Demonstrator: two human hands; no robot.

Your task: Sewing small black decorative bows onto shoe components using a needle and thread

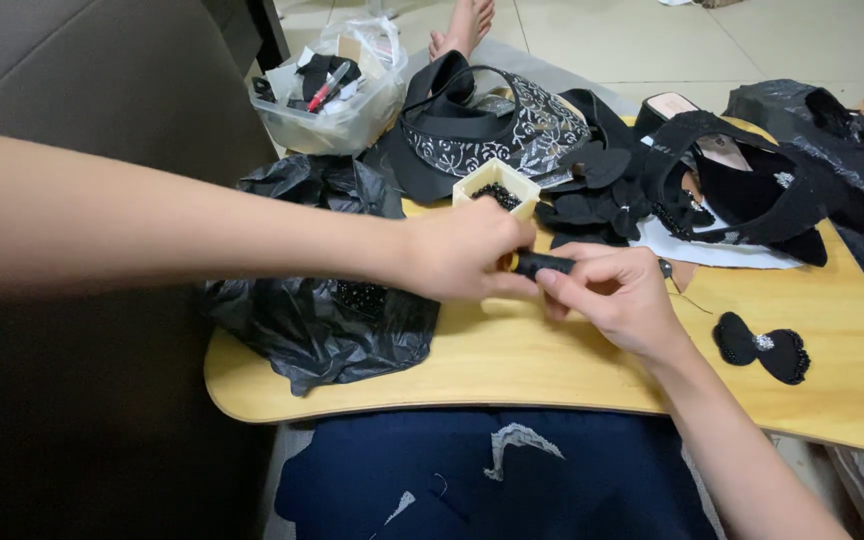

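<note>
Holding: both hands pinch a small black piece (542, 264) over the desk (552, 370)
Small box (497, 187): cream, black beads inside, just behind hands
Clear tub (327, 100): scraps, red pen
Left hand (462, 250): reaching across, fingers closed on piece
Right hand (617, 295): thumb and fingers gripping other end
Black bag (317, 310): crumpled, left

A crumpled black plastic bag (317, 320) lies on the wooden tabletop (552, 370) under and to the left of the left hand. Just beyond that hand stands a small cream box of black beads (497, 190), with a black patterned visor (497, 125) and a clear plastic tub (327, 110) farther back. To the right of the right hand lies a black beaded bow (762, 345).
</note>
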